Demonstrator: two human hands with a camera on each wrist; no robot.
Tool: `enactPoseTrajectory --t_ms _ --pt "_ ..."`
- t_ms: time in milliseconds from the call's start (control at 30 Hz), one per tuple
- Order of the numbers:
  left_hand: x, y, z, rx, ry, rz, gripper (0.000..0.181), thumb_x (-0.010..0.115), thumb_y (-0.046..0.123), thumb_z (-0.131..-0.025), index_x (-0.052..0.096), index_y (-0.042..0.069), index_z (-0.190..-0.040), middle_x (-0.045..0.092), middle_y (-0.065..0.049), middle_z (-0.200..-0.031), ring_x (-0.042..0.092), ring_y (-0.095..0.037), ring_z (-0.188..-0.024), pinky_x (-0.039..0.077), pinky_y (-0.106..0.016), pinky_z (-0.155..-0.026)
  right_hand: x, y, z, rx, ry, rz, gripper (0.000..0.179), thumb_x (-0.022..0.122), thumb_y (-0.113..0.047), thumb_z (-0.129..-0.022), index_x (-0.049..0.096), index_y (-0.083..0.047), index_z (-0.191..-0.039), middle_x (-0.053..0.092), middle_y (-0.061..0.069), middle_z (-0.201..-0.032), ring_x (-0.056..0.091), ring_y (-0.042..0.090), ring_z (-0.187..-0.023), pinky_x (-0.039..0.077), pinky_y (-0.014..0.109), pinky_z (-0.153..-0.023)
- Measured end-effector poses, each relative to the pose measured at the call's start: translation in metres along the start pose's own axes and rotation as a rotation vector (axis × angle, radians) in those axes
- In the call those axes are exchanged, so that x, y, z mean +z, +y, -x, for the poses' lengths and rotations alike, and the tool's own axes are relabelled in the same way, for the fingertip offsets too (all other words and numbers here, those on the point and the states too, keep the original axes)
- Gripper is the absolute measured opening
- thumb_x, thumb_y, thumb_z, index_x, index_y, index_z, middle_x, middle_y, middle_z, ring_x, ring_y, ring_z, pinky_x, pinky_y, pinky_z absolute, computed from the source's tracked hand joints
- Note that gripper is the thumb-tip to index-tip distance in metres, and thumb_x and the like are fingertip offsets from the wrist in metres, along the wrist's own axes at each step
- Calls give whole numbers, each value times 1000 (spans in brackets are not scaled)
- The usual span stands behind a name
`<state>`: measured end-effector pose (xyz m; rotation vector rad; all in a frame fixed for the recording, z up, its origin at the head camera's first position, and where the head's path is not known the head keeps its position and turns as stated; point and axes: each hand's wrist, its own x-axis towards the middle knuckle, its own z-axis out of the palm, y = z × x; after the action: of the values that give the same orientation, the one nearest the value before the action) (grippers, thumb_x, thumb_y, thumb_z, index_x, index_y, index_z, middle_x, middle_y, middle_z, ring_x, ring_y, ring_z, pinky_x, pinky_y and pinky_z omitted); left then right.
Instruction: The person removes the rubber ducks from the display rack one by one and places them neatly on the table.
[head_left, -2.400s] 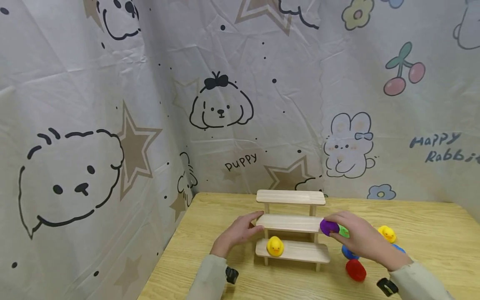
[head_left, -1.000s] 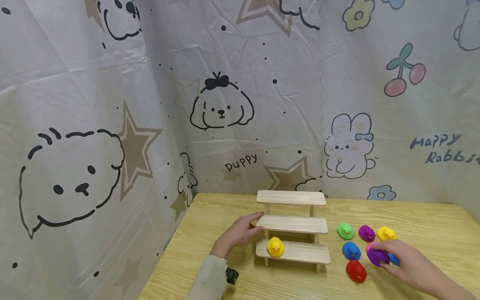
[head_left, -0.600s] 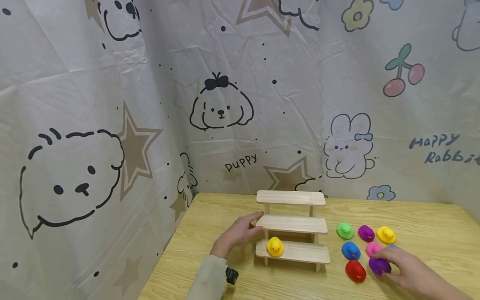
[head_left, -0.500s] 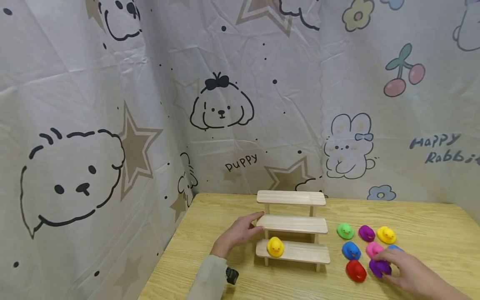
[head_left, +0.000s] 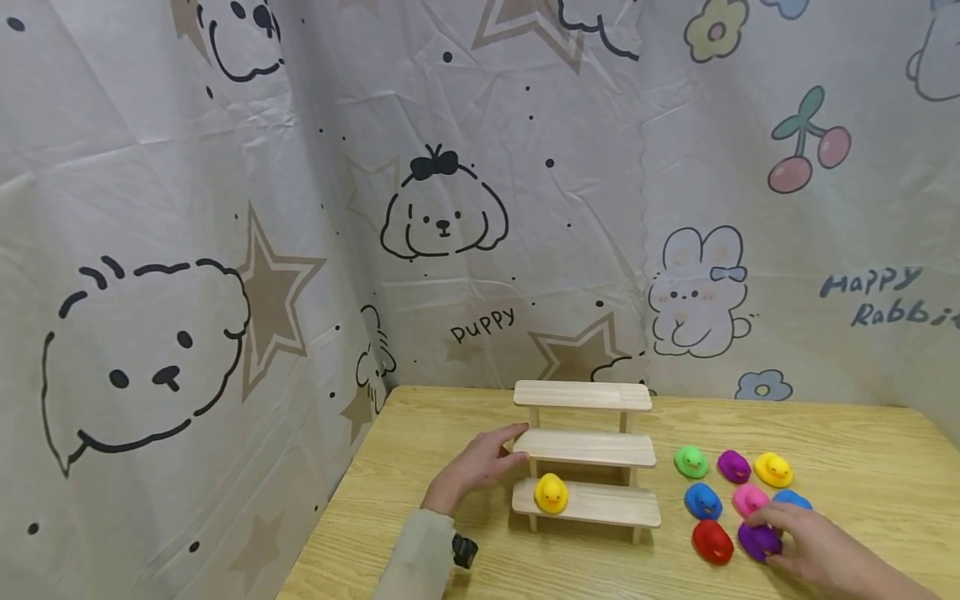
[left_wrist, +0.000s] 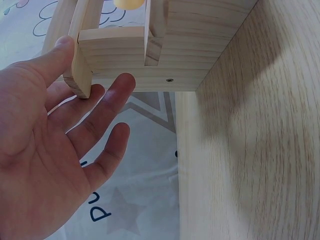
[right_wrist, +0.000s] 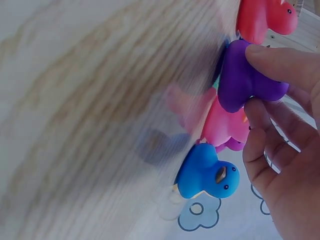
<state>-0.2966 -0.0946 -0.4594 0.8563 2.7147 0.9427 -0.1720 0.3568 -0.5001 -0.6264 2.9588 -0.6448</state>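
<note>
My left hand [head_left: 476,465] holds the left end of the middle step of a three-step wooden display stand [head_left: 585,448]. In the left wrist view its thumb and forefinger sit around the end of the plank [left_wrist: 80,75], the other fingers loosely bent. My right hand [head_left: 813,537] pinches a purple toy duck [right_wrist: 237,75] between thumb and fingers, low at the tabletop. This purple duck is just right of a red duck [head_left: 712,542] and in front of a pink duck [head_left: 750,500]. On the stand's lowest step, toward the left, sits a yellow duck [head_left: 551,493].
Behind the right hand are a green duck [head_left: 691,462], a magenta-purple duck [head_left: 733,467] and another yellow duck [head_left: 773,469]. One blue duck [head_left: 702,501] is left of the pink one, another blue duck [head_left: 792,499] right of it. A printed curtain [head_left: 480,292] borders the table.
My right hand has carried the purple duck from the middle step's right end rightward and down to the tabletop beside the red duck. The left hand has stayed on the stand.
</note>
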Motion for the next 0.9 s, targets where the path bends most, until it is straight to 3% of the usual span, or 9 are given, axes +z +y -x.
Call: enactPoseTrajectory --t_ms 133,700,900 --pt "0 -1 0 -4 0 6 51 53 34 -97 42 15 -144 47 -4 -141 62 -18 -98 51 -31 -83 1 -1 -2 41 -17 -10 37 82 -14 -71 67 -15 -105 62 -11 -96 49 6 -82 50 25 -70" --pt "0 0 1 -6 -3 7 52 54 33 -97 42 15 -144 47 -4 -140 61 -19 -98 51 -31 -83 3 3 0 -15 -1 -36 36 83 -17 -70 65 -17 -101 63 -7 -97 52 4 -82 53 26 -70" --pt "-1 2 1 -15 -4 10 51 53 33 -97 42 15 -144 47 -3 -141 61 -19 -99 51 -31 -84 1 3 1 33 -35 -76 44 82 -21 -71 64 -13 -110 63 -7 -100 55 7 -86 54 30 -72"
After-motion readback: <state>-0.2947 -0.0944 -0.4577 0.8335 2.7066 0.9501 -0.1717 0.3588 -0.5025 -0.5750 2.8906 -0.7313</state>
